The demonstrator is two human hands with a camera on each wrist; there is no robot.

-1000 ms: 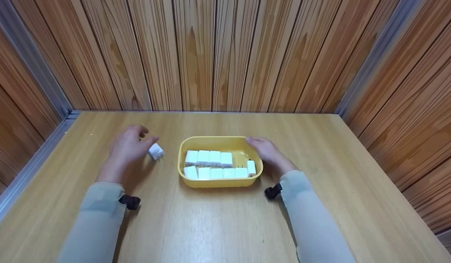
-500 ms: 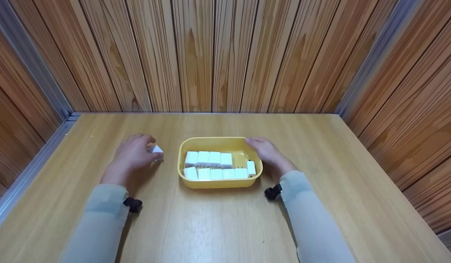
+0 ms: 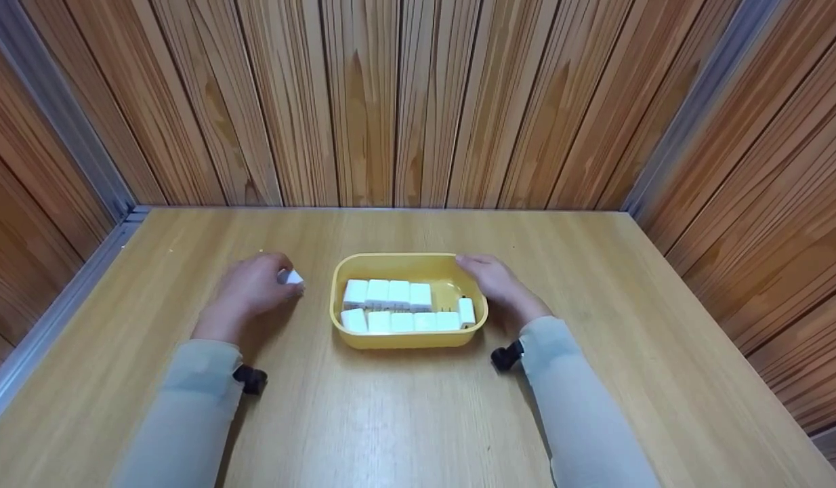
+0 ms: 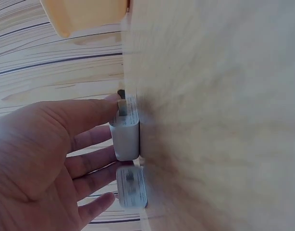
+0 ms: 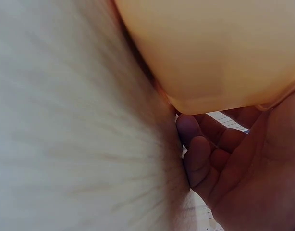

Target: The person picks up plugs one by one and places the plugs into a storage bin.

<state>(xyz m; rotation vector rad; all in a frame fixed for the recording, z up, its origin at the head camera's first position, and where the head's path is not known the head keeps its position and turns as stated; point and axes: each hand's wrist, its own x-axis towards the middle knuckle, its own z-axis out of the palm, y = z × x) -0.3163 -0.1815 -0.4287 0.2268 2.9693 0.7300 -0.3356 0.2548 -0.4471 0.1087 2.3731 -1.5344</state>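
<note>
At the left of the table, in the head view, my left hand (image 3: 255,285) pinches a white charger plug (image 3: 295,277) between thumb and fingers. Up close in the left wrist view, my thumb lies by the metal prongs of this charger plug (image 4: 125,139). A second white charger plug (image 4: 131,187) stands just beside it, near the lower fingers; in the head view my hand hides it. My right hand (image 3: 496,279) holds the right end of a yellow plastic box (image 3: 404,341), thumb on the rim, curled fingers low against its outer wall (image 5: 219,57).
Inside the box, white charger plugs (image 3: 399,295) stand in two rows, with one narrow plug (image 3: 466,312) turned on edge at the right end. The wooden table (image 3: 391,420) meets wood-panelled walls (image 3: 364,102) at the back and sides.
My left hand has moved slightly right and closed its thumb and fingers on the charger plug. The right hand and the box have stayed where they were.
</note>
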